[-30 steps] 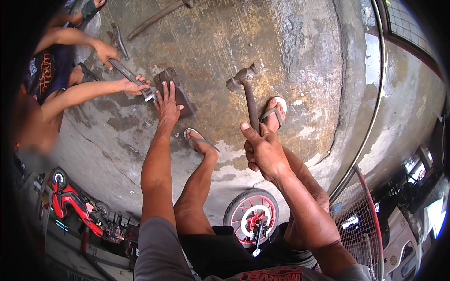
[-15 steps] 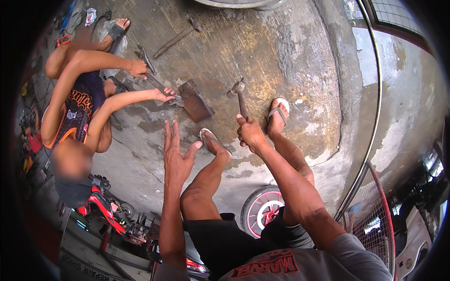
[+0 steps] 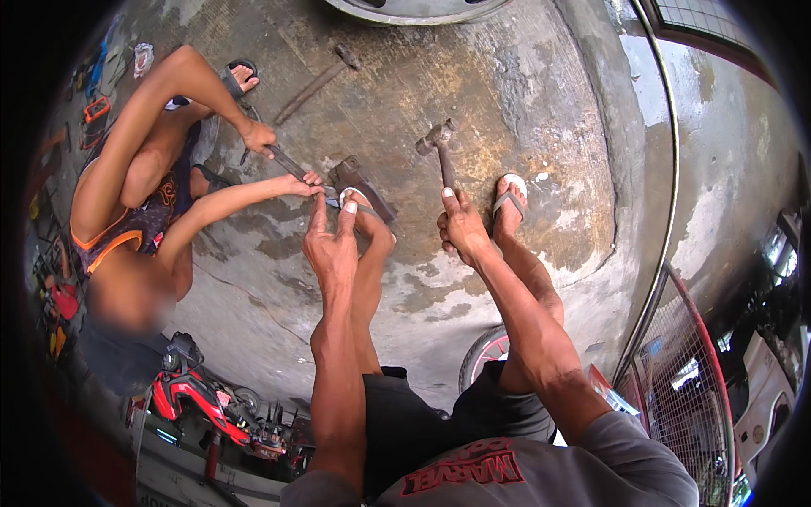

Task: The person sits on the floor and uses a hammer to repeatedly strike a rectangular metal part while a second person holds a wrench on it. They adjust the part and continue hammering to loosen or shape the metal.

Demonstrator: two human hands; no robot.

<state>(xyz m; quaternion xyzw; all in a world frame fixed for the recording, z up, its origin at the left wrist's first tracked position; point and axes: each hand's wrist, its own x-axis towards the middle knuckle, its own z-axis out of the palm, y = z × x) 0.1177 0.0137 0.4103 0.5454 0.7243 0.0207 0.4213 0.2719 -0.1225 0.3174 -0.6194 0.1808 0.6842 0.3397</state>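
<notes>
My right hand (image 3: 463,228) is wrapped round the wooden handle of a hammer (image 3: 445,165), its rusty metal head pointing away from me. My left hand (image 3: 332,249) holds nothing, with thumb and fingers extended and apart. Its fingertips are close to a co-worker's hand (image 3: 306,183). The co-worker grips a long dark metal tool (image 3: 287,162) with both hands; its tip ends near a rusty metal block (image 3: 372,193) on the floor. My left foot (image 3: 358,203), in a flip-flop, overlaps the block's near side in view; whether it presses on it I cannot tell.
A second hammer (image 3: 317,89) lies on the wet concrete floor (image 3: 541,110). A wheel rim (image 3: 418,10) is at the far edge. The co-worker crouches at left, a red motorcycle (image 3: 198,397) behind. A red-white wheel (image 3: 486,351) stands near my legs; a mesh fence (image 3: 680,380) is at right.
My left foot has moved forward to the metal block. My left hand has shifted right and closer to the co-worker's hand. The hammer has moved slightly farther away; the co-worker has shifted posture.
</notes>
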